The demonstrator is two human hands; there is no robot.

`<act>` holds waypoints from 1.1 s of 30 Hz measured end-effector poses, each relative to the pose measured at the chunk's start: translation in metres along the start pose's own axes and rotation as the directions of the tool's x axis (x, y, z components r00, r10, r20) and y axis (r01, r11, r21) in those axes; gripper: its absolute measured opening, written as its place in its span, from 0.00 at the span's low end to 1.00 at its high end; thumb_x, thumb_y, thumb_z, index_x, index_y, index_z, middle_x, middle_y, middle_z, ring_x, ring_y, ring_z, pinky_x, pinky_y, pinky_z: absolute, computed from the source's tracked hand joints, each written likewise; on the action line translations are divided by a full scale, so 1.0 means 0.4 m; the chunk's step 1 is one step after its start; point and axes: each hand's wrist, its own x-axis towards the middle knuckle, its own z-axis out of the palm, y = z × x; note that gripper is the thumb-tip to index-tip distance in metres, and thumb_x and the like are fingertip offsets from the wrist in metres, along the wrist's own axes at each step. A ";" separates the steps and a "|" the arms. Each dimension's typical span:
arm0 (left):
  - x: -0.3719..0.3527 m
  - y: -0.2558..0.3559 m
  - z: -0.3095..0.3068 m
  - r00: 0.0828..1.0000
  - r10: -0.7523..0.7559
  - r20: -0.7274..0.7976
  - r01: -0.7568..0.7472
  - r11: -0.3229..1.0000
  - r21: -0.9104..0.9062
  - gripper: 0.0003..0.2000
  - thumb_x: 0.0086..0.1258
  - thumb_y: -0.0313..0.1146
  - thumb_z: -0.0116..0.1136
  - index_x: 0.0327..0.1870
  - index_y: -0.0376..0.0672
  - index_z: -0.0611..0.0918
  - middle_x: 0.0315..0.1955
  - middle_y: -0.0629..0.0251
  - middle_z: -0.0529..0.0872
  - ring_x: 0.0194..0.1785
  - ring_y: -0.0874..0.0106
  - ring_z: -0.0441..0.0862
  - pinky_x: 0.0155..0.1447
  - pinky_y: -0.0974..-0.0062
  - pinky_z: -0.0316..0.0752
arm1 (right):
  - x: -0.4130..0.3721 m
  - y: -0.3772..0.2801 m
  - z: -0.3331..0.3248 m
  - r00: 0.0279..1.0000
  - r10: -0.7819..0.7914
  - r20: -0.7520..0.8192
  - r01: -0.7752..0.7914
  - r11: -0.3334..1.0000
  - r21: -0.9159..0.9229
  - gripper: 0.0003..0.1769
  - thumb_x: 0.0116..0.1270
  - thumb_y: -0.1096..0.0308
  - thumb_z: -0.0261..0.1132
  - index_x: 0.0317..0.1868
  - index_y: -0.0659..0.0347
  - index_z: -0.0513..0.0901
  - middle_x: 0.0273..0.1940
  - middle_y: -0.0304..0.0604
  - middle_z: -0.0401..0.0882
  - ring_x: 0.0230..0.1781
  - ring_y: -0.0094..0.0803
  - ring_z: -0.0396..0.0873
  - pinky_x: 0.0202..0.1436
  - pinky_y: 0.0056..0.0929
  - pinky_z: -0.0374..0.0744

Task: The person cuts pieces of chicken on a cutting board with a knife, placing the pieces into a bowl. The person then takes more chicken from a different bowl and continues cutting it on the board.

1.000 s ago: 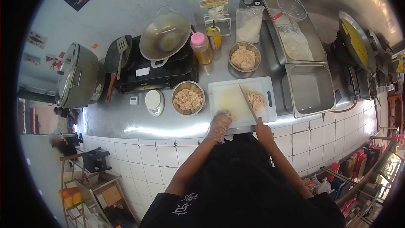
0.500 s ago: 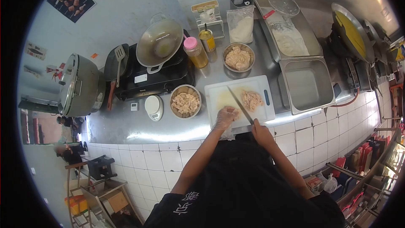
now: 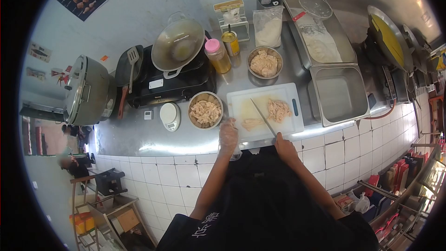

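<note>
My right hand (image 3: pixel 286 148) is closed round the handle of a long knife (image 3: pixel 263 117), whose blade lies over a white cutting board (image 3: pixel 237 101). Right of the blade sits a heap of cut pale meat (image 3: pixel 278 110); a smaller strip of meat (image 3: pixel 251 123) lies to its left. My left hand (image 3: pixel 228 135), in a clear plastic glove, is off the board's left edge, just below a metal bowl of meat pieces (image 3: pixel 205 110). Its fingers are too blurred to read. A second metal bowl of meat (image 3: pixel 265 63) stands behind the board.
A wok (image 3: pixel 178 46) rests on a black stove, with a pink-lidded bottle (image 3: pixel 218 56) beside it. White scale (image 3: pixel 170 116) and timer sit left of the bowl. Metal trays (image 3: pixel 341 94) stand at the right, a large pot (image 3: pixel 88 92) at the left. People are visible far left.
My left hand has moved left off the board, away from the meat strip, which now shows. My right hand and the knife have hardly moved.
</note>
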 end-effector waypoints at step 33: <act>0.037 0.066 0.082 0.935 0.286 0.209 -0.264 0.956 -0.126 0.08 0.68 0.27 0.62 0.45 0.36 0.81 0.39 0.49 0.86 0.45 0.50 0.84 0.51 0.54 0.78 | 0.081 -0.026 0.077 0.995 -0.065 0.081 0.071 0.995 -0.076 0.17 0.77 0.61 0.53 0.58 0.61 0.65 0.34 0.70 0.84 0.38 0.72 0.83 0.46 0.68 0.79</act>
